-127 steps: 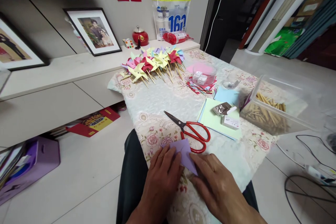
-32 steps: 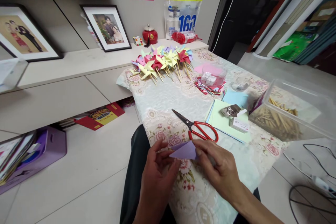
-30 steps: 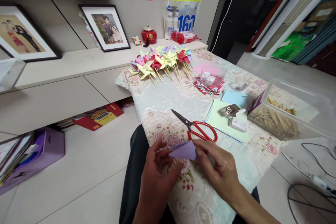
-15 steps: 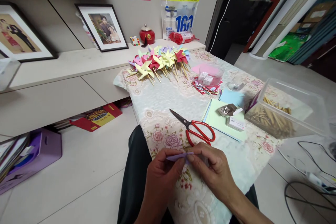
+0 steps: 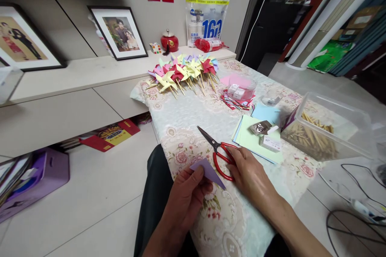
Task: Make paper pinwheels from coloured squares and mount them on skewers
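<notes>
Between the thumb and fingers of my left hand [image 5: 191, 186] is a folded piece of purple paper [image 5: 208, 171], now a triangle. My right hand [image 5: 249, 172] is closed around the red handles of a pair of scissors [image 5: 214, 143]. Their dark blades lie on the flowered tablecloth [image 5: 177, 128], pointing away to the left. Right of the scissors is a stack of pale green and blue paper sheets [image 5: 245, 130]. On it sit a small opened box [image 5: 261, 127] and a white box [image 5: 270, 143].
Several paper pinwheels [image 5: 187, 68] on sticks lie at the table's far end. A clear round container [image 5: 245, 84] stands over cut paper strips [image 5: 232, 102]. At the right edge is a plastic bin [image 5: 340, 116] of wooden sticks. A cabinet [image 5: 75, 108] borders the left.
My right hand has let go of the purple paper and moved right onto the scissors' handles. The paper has turned in my left hand and shows its triangular face.
</notes>
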Action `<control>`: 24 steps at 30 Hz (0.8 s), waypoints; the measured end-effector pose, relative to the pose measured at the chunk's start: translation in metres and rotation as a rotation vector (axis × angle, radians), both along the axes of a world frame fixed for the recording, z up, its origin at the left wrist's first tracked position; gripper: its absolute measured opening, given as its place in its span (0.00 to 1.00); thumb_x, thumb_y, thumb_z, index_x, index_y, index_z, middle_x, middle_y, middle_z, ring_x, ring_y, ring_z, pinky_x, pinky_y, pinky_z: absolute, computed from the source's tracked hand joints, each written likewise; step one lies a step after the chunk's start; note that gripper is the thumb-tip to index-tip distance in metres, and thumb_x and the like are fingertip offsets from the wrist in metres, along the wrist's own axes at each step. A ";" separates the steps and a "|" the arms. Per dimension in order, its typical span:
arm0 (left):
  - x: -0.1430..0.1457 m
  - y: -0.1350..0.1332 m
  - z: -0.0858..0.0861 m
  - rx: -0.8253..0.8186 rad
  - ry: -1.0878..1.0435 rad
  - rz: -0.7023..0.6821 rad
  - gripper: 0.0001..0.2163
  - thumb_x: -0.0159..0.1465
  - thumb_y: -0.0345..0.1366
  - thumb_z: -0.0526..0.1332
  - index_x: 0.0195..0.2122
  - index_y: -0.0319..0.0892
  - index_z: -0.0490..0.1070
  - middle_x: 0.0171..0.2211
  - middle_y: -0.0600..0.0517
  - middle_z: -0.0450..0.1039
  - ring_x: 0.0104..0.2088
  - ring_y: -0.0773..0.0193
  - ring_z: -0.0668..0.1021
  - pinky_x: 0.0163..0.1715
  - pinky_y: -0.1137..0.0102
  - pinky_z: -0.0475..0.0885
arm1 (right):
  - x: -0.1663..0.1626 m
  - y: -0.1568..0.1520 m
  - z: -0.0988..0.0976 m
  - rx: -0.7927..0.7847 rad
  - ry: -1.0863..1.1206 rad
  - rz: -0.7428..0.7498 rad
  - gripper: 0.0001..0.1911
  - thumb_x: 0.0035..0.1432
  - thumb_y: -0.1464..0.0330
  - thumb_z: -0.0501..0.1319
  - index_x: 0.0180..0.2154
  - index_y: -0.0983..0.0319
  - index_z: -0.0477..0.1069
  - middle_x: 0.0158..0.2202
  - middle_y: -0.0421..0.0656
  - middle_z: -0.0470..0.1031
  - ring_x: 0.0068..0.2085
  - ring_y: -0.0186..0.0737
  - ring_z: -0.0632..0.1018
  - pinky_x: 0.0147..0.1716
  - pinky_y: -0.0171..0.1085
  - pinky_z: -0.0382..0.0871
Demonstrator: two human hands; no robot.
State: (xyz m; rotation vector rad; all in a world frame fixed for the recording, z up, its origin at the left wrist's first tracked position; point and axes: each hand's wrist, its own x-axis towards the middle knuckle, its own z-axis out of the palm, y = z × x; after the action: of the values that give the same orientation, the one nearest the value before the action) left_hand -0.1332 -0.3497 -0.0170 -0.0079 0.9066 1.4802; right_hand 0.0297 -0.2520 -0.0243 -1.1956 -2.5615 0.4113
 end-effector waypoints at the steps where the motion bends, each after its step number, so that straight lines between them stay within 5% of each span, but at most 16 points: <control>1: 0.001 0.001 0.000 0.006 -0.014 0.004 0.12 0.50 0.38 0.75 0.33 0.37 0.80 0.28 0.52 0.78 0.26 0.71 0.75 0.25 0.78 0.71 | 0.001 -0.001 0.002 -0.014 -0.021 0.004 0.25 0.59 0.78 0.56 0.59 0.66 0.65 0.47 0.54 0.73 0.46 0.52 0.74 0.45 0.48 0.72; 7: -0.003 0.017 0.002 0.016 -0.075 0.107 0.12 0.49 0.36 0.76 0.31 0.39 0.78 0.27 0.55 0.76 0.25 0.72 0.75 0.25 0.79 0.72 | 0.014 -0.005 0.019 -0.158 0.034 -0.056 0.19 0.57 0.72 0.58 0.51 0.63 0.72 0.37 0.48 0.77 0.37 0.49 0.78 0.37 0.45 0.73; 14: -0.013 0.049 0.000 0.090 -0.157 0.222 0.10 0.52 0.30 0.72 0.34 0.41 0.75 0.28 0.56 0.77 0.26 0.70 0.77 0.23 0.77 0.71 | 0.044 -0.007 0.013 -0.719 0.734 -0.302 0.21 0.53 0.60 0.69 0.49 0.60 0.76 0.36 0.46 0.80 0.34 0.43 0.79 0.29 0.36 0.73; 17: -0.011 0.058 -0.001 0.108 -0.190 0.232 0.12 0.51 0.27 0.71 0.36 0.40 0.74 0.27 0.56 0.77 0.25 0.70 0.77 0.23 0.76 0.72 | 0.053 -0.025 0.012 -0.977 0.921 -0.294 0.24 0.46 0.53 0.73 0.44 0.58 0.79 0.34 0.47 0.79 0.31 0.42 0.78 0.27 0.36 0.72; 20: -0.008 0.061 -0.001 0.130 -0.207 0.242 0.12 0.51 0.26 0.71 0.35 0.39 0.73 0.28 0.54 0.77 0.25 0.68 0.77 0.23 0.75 0.72 | 0.062 -0.049 0.009 -1.258 0.965 -0.237 0.32 0.48 0.42 0.67 0.46 0.57 0.78 0.33 0.47 0.77 0.30 0.42 0.76 0.30 0.39 0.72; 24: -0.011 0.059 -0.007 0.131 -0.230 0.205 0.08 0.53 0.27 0.68 0.33 0.38 0.74 0.27 0.52 0.76 0.26 0.65 0.77 0.23 0.73 0.72 | 0.077 -0.071 -0.003 -1.326 0.866 -0.170 0.31 0.44 0.43 0.70 0.43 0.59 0.80 0.33 0.47 0.76 0.28 0.40 0.75 0.27 0.36 0.71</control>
State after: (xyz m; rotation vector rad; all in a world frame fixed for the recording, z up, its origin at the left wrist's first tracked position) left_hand -0.1441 -0.2907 -0.0241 -0.1755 0.6358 1.6878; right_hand 0.1063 -0.3227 -0.0275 -1.0752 -1.2493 2.1655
